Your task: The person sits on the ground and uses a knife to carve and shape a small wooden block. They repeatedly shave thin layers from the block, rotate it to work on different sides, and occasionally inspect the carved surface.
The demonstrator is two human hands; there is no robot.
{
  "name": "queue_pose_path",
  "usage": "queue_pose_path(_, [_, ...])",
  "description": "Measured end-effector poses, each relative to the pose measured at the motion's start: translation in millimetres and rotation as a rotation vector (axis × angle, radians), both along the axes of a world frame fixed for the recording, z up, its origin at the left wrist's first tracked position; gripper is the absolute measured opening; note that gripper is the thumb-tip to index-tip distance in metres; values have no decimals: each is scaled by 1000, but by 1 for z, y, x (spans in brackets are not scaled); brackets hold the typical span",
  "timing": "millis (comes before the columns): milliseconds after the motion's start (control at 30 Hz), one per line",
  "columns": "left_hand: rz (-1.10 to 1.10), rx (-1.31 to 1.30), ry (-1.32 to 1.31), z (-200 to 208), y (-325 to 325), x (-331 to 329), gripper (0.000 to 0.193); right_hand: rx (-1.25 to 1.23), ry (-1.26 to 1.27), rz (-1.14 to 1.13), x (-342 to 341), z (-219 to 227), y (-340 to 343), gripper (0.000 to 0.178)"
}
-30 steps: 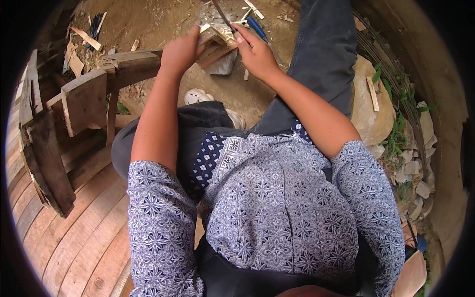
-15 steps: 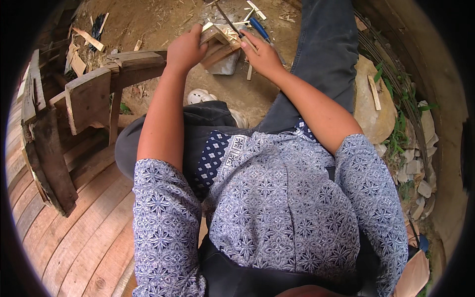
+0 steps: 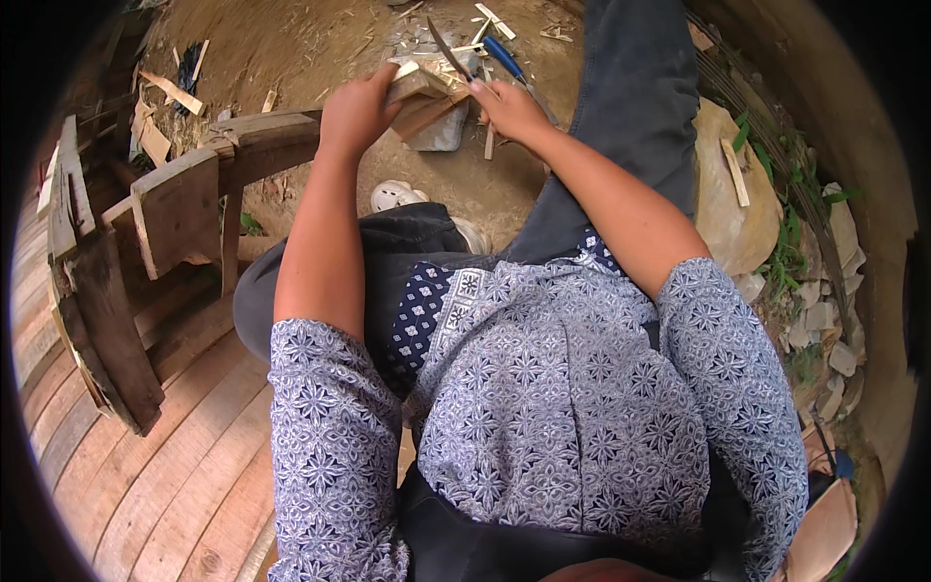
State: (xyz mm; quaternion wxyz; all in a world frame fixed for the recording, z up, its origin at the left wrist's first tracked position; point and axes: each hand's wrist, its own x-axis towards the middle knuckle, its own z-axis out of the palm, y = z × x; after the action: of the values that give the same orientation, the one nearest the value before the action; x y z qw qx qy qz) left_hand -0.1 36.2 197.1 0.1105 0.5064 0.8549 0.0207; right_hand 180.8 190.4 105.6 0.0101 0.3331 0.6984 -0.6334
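My left hand (image 3: 355, 114) is closed round the left end of a small piece of wood (image 3: 417, 81), its pale cut face turned up. A second brown wood block (image 3: 425, 116) lies under it, on a grey stone (image 3: 444, 133). In my right hand (image 3: 512, 113) is a knife (image 3: 446, 47), fingers wrapped round its handle. The dark, slightly curved blade points up and away to the left, just beyond the wood's right end. Whether the edge touches the wood, I cannot tell. A blue-handled tool (image 3: 503, 58) lies just beyond my right hand.
Pale wood shavings (image 3: 495, 19) are scattered over the dirt ground (image 3: 281, 48). To the left stand a rough wooden frame (image 3: 179, 213) and a slatted plank surface (image 3: 184, 466). My outstretched trouser leg (image 3: 635, 116) and a large tan rock (image 3: 732, 209) lie to the right.
Both hands have shifted slightly: the left a little left and toward me, the right a little toward me with the knife. The wood piece has tilted somewhat in my left hand.
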Motion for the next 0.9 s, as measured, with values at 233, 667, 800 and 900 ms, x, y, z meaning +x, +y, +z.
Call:
queue_pose_path(233, [-190, 136, -49, 1, 1, 7, 46, -162, 219, -118, -18, 11, 1, 33])
queue_pose_path(667, [-224, 116, 42, -4, 8, 6, 41, -121, 268, -134, -48, -18, 5, 19])
queue_pose_path(800, [-222, 104, 48, -4, 9, 6, 41, -129, 312, -163, -47, -16, 3, 20])
queue_pose_path(900, [-240, 138, 43, -6, 11, 5, 42, -111, 285, -123, -48, -19, 8, 20])
